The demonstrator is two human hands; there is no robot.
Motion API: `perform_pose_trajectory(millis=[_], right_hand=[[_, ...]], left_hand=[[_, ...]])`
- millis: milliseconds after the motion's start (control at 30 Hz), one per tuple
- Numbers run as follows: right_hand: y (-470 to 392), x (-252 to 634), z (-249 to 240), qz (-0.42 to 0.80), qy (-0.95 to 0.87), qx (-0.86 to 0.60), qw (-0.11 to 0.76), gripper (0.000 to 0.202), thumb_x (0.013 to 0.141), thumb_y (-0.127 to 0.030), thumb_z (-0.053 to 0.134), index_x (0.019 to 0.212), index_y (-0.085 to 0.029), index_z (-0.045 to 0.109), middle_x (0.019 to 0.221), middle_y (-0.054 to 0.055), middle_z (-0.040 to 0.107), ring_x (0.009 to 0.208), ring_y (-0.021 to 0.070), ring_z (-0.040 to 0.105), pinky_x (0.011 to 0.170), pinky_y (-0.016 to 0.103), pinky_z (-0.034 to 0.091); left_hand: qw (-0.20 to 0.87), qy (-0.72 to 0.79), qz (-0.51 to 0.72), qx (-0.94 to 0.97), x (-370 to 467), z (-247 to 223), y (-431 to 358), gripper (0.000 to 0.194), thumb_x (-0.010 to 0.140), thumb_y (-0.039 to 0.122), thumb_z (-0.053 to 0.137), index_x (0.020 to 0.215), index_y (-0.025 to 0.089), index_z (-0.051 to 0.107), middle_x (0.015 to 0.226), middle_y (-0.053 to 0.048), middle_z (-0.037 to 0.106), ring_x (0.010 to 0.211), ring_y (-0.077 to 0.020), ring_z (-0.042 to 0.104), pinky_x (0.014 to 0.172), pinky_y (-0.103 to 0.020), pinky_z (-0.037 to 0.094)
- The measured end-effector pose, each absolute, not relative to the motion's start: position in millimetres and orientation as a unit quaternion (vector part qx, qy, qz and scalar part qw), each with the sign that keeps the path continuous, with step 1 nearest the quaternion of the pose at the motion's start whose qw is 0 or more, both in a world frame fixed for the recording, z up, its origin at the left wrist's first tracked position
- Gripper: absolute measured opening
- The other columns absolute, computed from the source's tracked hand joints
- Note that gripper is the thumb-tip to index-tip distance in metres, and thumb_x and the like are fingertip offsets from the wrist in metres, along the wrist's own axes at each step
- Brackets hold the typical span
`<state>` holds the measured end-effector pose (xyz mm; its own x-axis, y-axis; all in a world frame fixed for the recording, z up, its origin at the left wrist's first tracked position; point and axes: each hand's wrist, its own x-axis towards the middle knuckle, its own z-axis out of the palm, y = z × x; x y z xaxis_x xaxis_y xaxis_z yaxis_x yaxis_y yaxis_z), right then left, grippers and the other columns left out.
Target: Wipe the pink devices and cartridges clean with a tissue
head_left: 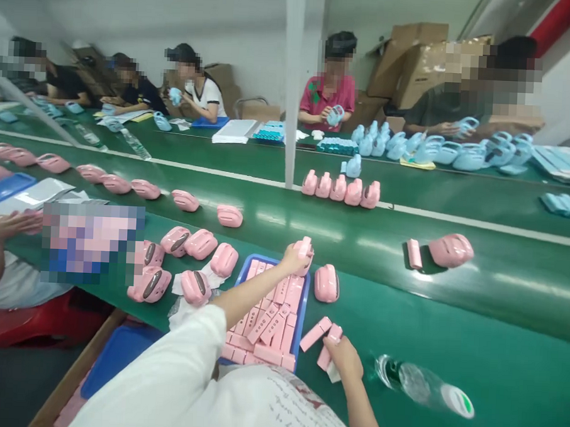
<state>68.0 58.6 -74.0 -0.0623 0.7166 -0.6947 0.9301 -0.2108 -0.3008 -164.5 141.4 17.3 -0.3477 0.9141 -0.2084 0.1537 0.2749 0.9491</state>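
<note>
My left hand (296, 259) is closed around a pink rounded housing, held over the far right corner of a blue tray (302, 321) full of long pink pieces (265, 326). To the right of the tray, my right hand (347, 358) has its fingers closed on a pink bar (332, 335), with something white under the hand. Another pink bar (315, 334) lies on the green table beside it. A pink housing (326, 283) stands just right of my left hand. More pink housings (201, 244) sit left of the tray, some on white wrapping.
A clear bottle (423, 386) lies at the right. Pink housings (451, 250) are spread along the green belt (407, 231). A white post (291, 88) rises beyond. Across the belt, several people handle light blue parts (432, 149). At far left is a neighbour's hand (17, 224).
</note>
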Motion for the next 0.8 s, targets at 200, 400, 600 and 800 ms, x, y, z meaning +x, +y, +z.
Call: perform_pose_trajectory(millis=[200,400,600,800], right_hand=[[87.2,106.8,-90.4,-0.41,0.582,0.698,0.073,0.033,0.085,-0.043,0.043,0.084,-0.017,0.062,0.093,0.013,0.071,0.091,0.0259,0.068,0.076,0.029,0.051],[146.9,104.9,-53.9,-0.282,0.552,0.784,0.043,0.051,0.083,-0.054,0.047,0.104,-0.01,0.06,0.098,0.02,0.069,0.085,0.0305,0.068,0.066,0.033,0.05],[241.2,59.3,-25.3,-0.252,0.595,0.763,0.032,0.036,0.082,-0.042,0.056,0.097,-0.011,0.065,0.091,0.017,0.069,0.079,0.0267,0.067,0.067,0.032,0.048],[316.7,12.7,-47.7,-0.29,0.642,0.71,0.007,0.027,0.083,-0.035,0.064,0.091,-0.01,0.064,0.089,0.009,0.067,0.085,0.0188,0.064,0.077,0.033,0.05]], left_hand=[[0.374,0.731,0.421,0.387,-171.2,-13.1,241.0,0.034,0.063,0.006,0.059,0.094,0.012,0.071,0.129,-0.011,0.055,0.123,-0.027,0.048,0.112,-0.034,0.029],[0.385,0.736,0.377,0.41,-177.1,-42.5,274.5,0.05,0.065,0.008,0.062,0.114,0.016,0.063,0.145,-0.013,0.039,0.133,-0.0299,0.04,0.113,-0.037,0.026],[0.378,0.733,0.356,0.439,-184.5,-59.1,255.2,0.087,0.065,0.025,0.073,0.14,0.008,0.032,0.142,-0.021,0.038,0.135,-0.0272,0.036,0.112,-0.034,0.028],[0.357,0.756,0.312,0.453,-208.4,-53.9,204.5,0.075,0.076,0.027,0.064,0.139,0.006,0.03,0.14,-0.024,0.034,0.135,-0.0306,0.034,0.112,-0.04,0.027]])
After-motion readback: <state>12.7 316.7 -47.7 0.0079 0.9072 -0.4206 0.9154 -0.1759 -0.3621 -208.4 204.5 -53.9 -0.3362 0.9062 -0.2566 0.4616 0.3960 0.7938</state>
